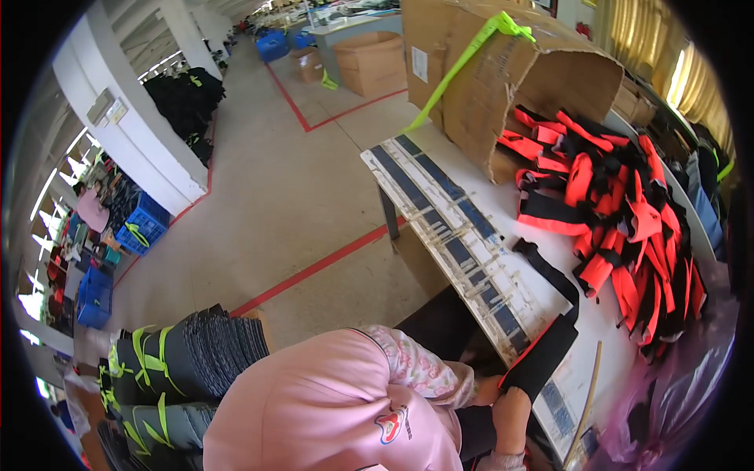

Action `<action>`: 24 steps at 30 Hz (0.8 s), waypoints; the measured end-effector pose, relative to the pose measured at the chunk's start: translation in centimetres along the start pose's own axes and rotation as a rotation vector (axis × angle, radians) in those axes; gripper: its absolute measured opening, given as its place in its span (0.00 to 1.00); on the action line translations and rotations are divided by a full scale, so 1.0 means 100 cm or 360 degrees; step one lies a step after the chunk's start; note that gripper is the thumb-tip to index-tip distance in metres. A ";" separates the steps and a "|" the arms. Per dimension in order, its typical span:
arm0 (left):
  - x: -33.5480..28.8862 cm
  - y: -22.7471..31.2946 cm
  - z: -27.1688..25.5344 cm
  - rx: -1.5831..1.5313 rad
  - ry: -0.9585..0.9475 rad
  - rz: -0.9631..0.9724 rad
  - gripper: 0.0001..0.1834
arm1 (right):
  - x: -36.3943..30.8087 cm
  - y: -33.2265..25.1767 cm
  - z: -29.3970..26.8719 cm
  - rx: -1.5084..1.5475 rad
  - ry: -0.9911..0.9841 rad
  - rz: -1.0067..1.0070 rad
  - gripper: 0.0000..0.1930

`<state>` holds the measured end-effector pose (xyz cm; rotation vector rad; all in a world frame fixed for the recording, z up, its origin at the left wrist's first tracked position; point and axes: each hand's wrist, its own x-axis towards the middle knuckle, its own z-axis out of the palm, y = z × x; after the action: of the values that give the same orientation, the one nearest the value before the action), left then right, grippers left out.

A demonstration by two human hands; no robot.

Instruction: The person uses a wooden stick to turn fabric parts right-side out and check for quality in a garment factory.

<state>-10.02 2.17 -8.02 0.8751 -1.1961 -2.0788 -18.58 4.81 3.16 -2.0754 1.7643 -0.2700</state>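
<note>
At four o'clock, my left hand (488, 389) pinches a black-red band (543, 359); right hand (512, 408) touches it — grip I cannot tell.

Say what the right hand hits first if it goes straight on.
The black-and-red fabric piece against the right hand; beyond it, perhaps the table, though depth is unclear.

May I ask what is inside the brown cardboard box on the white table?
At the mouth of the box, red and black fabric pieces show; anything deeper is covered.
</note>
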 end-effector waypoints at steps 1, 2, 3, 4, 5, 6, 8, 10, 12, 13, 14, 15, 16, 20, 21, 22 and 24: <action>0.014 -0.027 -0.011 -0.0003 0.0051 0.0025 0.18 | -0.003 -0.018 -0.011 -0.0115 -0.0021 -0.0060 0.07; 0.035 -0.072 -0.028 0.0044 0.0233 0.0390 0.15 | -0.004 -0.034 -0.016 -0.0240 -0.0077 -0.0172 0.12; 0.050 -0.097 -0.037 0.0110 0.0362 0.0737 0.12 | -0.004 -0.033 -0.007 -0.0288 -0.0072 -0.0242 0.15; 0.045 -0.084 -0.032 0.0102 0.0335 0.0737 0.12 | -0.001 -0.025 -0.005 -0.0298 -0.0064 -0.0217 0.15; 0.021 -0.043 -0.022 0.0023 0.0285 0.0482 0.12 | 0.001 -0.017 -0.004 -0.0192 0.0025 -0.0184 0.12; 0.001 -0.006 -0.013 -0.0057 0.0277 0.0233 0.11 | 0.002 -0.013 -0.003 -0.0084 0.0094 -0.0188 0.08; -0.008 0.022 0.000 -0.0382 0.0265 0.0038 0.11 | 0.007 -0.005 -0.002 -0.0052 0.0053 -0.0207 0.10; -0.011 0.033 -0.007 -0.0713 0.0251 -0.0154 0.10 | 0.010 -0.008 -0.005 -0.0130 0.0041 -0.0206 0.10; -0.014 0.038 -0.014 -0.0428 -0.0034 -0.0159 0.15 | 0.010 -0.007 -0.006 -0.0091 -0.0002 -0.0226 0.09; -0.014 0.037 -0.014 -0.0431 -0.0031 -0.0161 0.15 | 0.010 -0.006 -0.006 -0.0052 -0.0039 -0.0247 0.09; -0.015 0.036 -0.013 -0.0451 -0.0013 -0.0110 0.15 | 0.011 -0.005 -0.006 -0.0050 -0.0044 -0.0246 0.09; -0.015 0.034 -0.012 -0.0475 0.0007 -0.0061 0.15 | 0.010 -0.005 -0.005 -0.0088 -0.0055 -0.0217 0.09; -0.015 0.033 -0.014 -0.0480 0.0009 -0.0067 0.15 | 0.009 -0.004 -0.004 -0.0126 -0.0066 -0.0188 0.09; -0.012 0.021 -0.022 -0.0199 -0.0085 -0.0042 0.14 | 0.009 0.003 0.010 -0.0233 -0.0046 -0.0276 0.10; -0.010 0.017 -0.024 -0.0145 -0.0081 -0.0034 0.13 | 0.011 0.003 0.013 -0.0291 -0.0088 -0.0240 0.10; -0.008 0.014 -0.026 -0.0150 -0.0074 -0.0040 0.13 | 0.013 0.002 0.016 -0.0348 -0.0130 -0.0205 0.10; -0.007 0.009 -0.029 0.0041 -0.0090 -0.0041 0.10 | 0.016 0.000 0.019 -0.0273 -0.0016 -0.0262 0.09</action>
<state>-7.23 0.86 -8.12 0.8524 -1.2496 -2.1261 -17.53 3.54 1.21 -2.3438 1.6644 -0.1589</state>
